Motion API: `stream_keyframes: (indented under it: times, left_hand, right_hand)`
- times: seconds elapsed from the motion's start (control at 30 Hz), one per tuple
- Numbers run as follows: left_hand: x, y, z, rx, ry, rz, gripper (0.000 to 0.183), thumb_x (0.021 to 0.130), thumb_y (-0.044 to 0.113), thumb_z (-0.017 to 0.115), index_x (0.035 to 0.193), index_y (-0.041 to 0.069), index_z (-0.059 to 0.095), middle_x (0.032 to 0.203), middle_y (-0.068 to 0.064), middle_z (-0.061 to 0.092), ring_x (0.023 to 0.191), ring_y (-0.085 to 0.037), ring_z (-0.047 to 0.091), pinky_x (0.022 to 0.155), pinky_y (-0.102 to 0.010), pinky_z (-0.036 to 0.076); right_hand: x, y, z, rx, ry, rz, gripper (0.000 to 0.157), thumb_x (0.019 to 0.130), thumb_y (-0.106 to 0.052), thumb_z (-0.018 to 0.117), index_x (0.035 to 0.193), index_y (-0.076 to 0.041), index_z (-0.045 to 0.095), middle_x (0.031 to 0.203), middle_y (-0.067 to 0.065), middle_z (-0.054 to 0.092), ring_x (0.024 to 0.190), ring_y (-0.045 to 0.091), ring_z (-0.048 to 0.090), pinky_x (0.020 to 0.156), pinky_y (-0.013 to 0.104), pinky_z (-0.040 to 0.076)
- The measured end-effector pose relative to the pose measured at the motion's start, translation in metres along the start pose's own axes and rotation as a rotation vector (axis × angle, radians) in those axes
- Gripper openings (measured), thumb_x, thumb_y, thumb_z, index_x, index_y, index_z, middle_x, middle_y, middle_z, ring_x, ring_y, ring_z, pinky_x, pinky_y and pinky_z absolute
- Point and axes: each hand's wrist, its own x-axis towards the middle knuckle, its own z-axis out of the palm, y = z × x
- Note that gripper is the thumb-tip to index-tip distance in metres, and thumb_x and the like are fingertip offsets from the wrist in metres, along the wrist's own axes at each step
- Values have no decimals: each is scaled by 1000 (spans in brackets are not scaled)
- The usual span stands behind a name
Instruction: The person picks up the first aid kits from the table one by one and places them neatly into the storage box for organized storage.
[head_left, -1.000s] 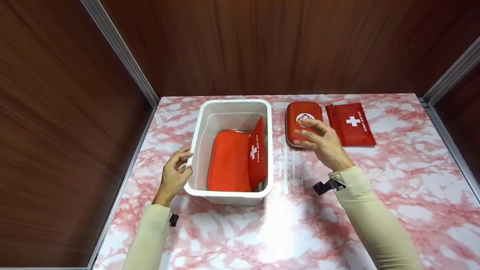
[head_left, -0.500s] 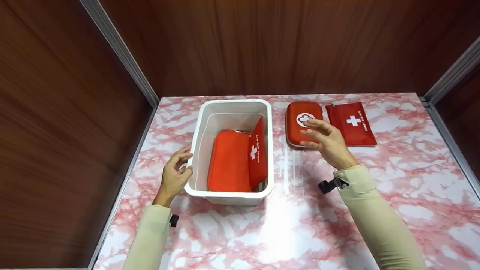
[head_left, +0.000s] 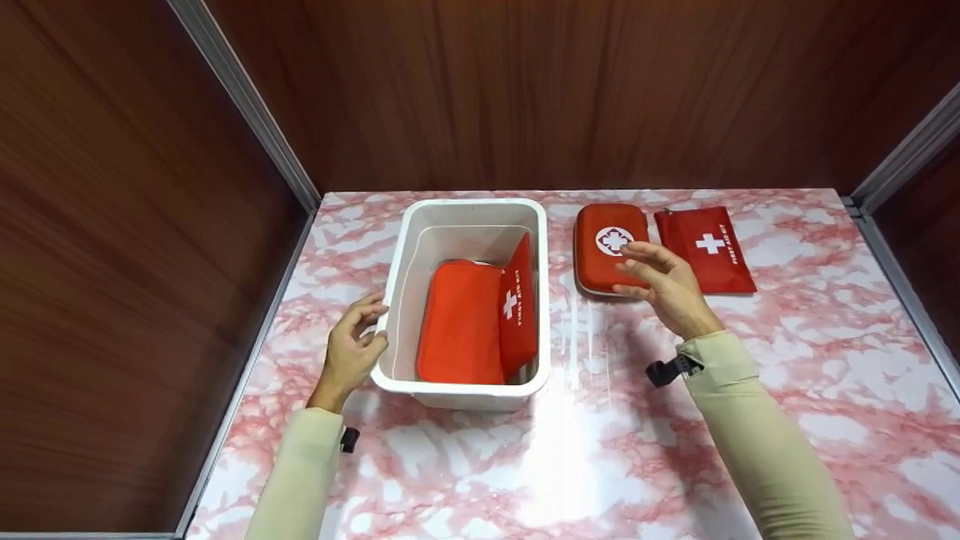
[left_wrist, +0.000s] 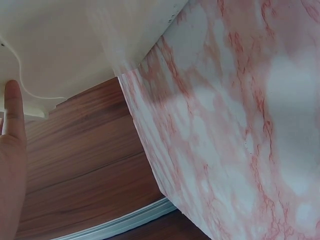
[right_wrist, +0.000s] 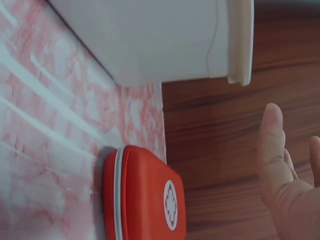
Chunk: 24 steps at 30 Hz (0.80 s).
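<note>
In the head view a white plastic bin (head_left: 471,389) holds a red pouch (head_left: 461,322) lying flat and a red first aid pouch (head_left: 517,307) leaning upright on its right wall. My left hand (head_left: 351,346) touches the bin's left rim with its fingertips; in the left wrist view a straight finger (left_wrist: 14,107) lies along the outer wall. My right hand (head_left: 667,289) hovers with spread fingers, holding nothing, and partly covers a red hard first aid case (head_left: 596,262). The right wrist view shows that case (right_wrist: 150,195) standing apart from the fingers.
A flat red first aid pouch (head_left: 716,262) lies right of the hard case, its near left part behind my right hand. The marbled table (head_left: 450,480) meets a brown wood-look wall (head_left: 525,97) at the back and metal-edged panels at both sides.
My right hand has drifted a little to the right, uncovering more of the hard case's white emblem. The left hand stays at the bin's rim, and the pouches and case have not moved.
</note>
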Motion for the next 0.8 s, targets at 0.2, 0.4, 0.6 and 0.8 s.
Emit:
stream_keyframes:
  times: [0.2, 0.4, 0.6, 0.8]
  left_hand:
    - [0, -1, 1, 1, -2, -10, 32, 79, -21, 51, 111, -22, 57, 137, -36, 47, 112, -39, 57, 84, -24, 53]
    - [-1, -2, 1, -12, -5, -19, 32, 81, -20, 51, 112, -22, 57, 138, -35, 47, 112, -36, 57, 81, -25, 53]
    - [0, 0, 0, -14, 0, -31, 33, 80, -20, 51, 113, -22, 56, 139, -37, 45, 112, -26, 58, 83, -24, 52]
    - [1, -3, -1, -1, 3, -35, 33, 80, -20, 52, 112, -21, 57, 139, -35, 46, 112, -27, 58, 82, -25, 52]
  right_hand:
    - [2, 7, -13, 14, 20, 20, 23, 96, 0, 61, 119, -6, 63, 114, 2, 63, 100, 18, 62, 81, 38, 58]
    - [4, 16, -23, -3, 74, 48, 24, 96, -2, 62, 119, -7, 62, 113, 1, 62, 100, 18, 60, 81, 37, 58]
    - [7, 22, -32, -15, 109, 62, 19, 96, -2, 62, 112, -14, 65, 112, 1, 59, 100, 18, 59, 80, 35, 58]
    - [8, 25, -38, -40, 130, 70, 19, 97, -3, 61, 110, -17, 64, 114, 2, 56, 100, 17, 59, 81, 36, 58]
